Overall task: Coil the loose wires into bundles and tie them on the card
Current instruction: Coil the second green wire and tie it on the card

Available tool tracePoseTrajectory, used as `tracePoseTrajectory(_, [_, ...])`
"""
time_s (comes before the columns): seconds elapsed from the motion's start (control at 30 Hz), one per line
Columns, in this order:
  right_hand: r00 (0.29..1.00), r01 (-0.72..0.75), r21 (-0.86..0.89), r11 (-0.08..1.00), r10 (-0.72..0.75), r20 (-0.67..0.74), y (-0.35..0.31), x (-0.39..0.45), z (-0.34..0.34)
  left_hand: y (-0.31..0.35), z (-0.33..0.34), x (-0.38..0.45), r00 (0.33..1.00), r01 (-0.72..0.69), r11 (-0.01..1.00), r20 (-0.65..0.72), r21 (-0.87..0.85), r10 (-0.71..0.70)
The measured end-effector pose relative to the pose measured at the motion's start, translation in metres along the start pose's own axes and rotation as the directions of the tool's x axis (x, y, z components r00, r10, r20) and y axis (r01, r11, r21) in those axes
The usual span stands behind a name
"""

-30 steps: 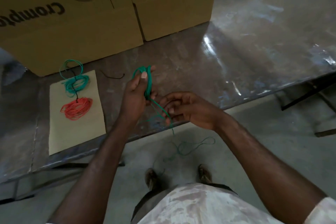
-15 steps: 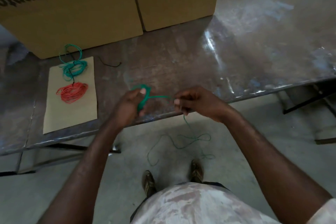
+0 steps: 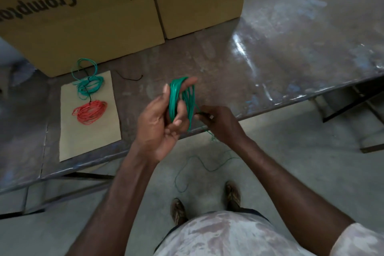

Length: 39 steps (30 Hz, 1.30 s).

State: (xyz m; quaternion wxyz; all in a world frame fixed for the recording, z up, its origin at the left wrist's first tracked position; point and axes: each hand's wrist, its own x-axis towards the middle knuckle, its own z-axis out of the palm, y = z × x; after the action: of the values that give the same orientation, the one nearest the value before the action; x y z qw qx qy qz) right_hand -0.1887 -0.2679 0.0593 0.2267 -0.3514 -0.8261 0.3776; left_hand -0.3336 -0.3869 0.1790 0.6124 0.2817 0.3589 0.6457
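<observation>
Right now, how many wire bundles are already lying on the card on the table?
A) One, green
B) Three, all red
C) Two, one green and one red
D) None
C: the card carries a green bundle with a red bundle just below it, while a third green coil is wound round the left hand.

Green wire (image 3: 173, 97), green bundle (image 3: 89, 87) and red bundle (image 3: 90, 112) on tan card (image 3: 91, 141); brown boxes (image 3: 83, 27).
</observation>
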Motion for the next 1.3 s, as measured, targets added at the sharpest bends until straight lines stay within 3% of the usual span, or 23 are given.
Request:
tracePoseTrajectory(0.13, [0.989,-0.041,-0.049,0.998,0.048,0.138,-0.006,-0.011,0.02,0.019,0.003,0.015,0.977,-0.212,0.977,-0.024,0.031,0.213])
tracePoseTrajectory(0.17, [0.987,-0.029,-0.025,0.999,0.033,0.16,-0.01,-0.015,0.023,0.019,0.003,0.022,0.962,-0.26,0.961,-0.061,0.092,0.266])
tracePoseTrajectory(0.23, [0.976,0.045,0.038,0.998,-0.052,0.213,-0.023,-0.023,0.028,0.015,0.0,0.034,0.917,-0.305,0.877,-0.133,0.372,0.376])
tracePoseTrajectory(0.3, [0.959,0.1,0.102,0.99,-0.123,0.255,-0.036,-0.025,0.028,0.002,-0.011,0.045,0.888,-0.237,0.656,-0.114,0.717,0.446])
tracePoseTrajectory(0.37, [0.956,0.122,0.081,0.989,-0.139,0.259,-0.043,-0.022,0.022,-0.014,-0.03,0.048,0.92,-0.077,0.294,-0.046,0.953,0.39])
tracePoseTrajectory(0.43, [0.964,0.126,-0.022,0.992,-0.117,0.24,-0.042,-0.018,0.009,-0.026,-0.05,0.044,0.969,0.046,-0.041,-0.034,0.998,0.246])
tracePoseTrajectory(0.47, [0.97,0.131,-0.1,0.986,-0.107,0.217,-0.04,-0.016,0.001,-0.031,-0.059,0.04,0.982,0.066,-0.115,-0.045,0.991,0.181])
tracePoseTrajectory(0.5, [0.976,0.129,-0.186,0.974,-0.091,0.2,-0.037,-0.014,-0.006,-0.036,-0.067,0.036,0.991,0.072,-0.12,-0.057,0.99,0.123])
tracePoseTrajectory(0.6, [0.975,0.07,-0.363,0.929,0.013,0.22,-0.023,-0.009,-0.02,-0.043,-0.079,0.022,0.997,0.067,0.015,-0.067,0.998,0.023])
tracePoseTrajectory(0.77, [0.999,-0.047,-0.172,0.984,0.049,0.012,-0.004,-0.006,-0.035,-0.043,-0.098,0.01,0.979,0.198,0.269,-0.205,0.943,-0.001])
tracePoseTrajectory(0.9, [0.951,-0.291,-0.097,0.952,0.276,-0.14,0.014,-0.001,-0.066,-0.039,-0.112,-0.004,0.961,0.25,0.297,-0.273,0.922,0.039])
tracePoseTrajectory(1.03, [0.841,-0.513,-0.114,0.851,0.471,-0.268,0.049,0.002,-0.09,-0.041,-0.122,-0.018,0.952,0.269,0.274,-0.297,0.924,0.069])
tracePoseTrajectory(1.1, [0.84,-0.533,-0.244,0.81,0.474,-0.263,0.052,0.001,-0.088,-0.043,-0.115,-0.019,0.945,0.274,0.327,-0.317,0.905,0.086])
tracePoseTrajectory(1.17, [0.846,-0.534,-0.325,0.781,0.493,-0.204,0.047,-0.003,-0.077,-0.043,-0.099,-0.017,0.926,0.31,0.49,-0.376,0.815,0.041])
tracePoseTrajectory(1.23, [0.853,-0.506,-0.387,0.771,0.514,-0.091,0.045,-0.007,-0.063,-0.045,-0.088,-0.013,0.924,0.298,0.633,-0.383,0.715,-0.002])
tracePoseTrajectory(1.3, [0.859,-0.43,-0.402,0.808,0.503,0.091,0.045,-0.01,-0.049,-0.044,-0.077,-0.008,0.933,0.264,0.708,-0.36,0.655,-0.014])
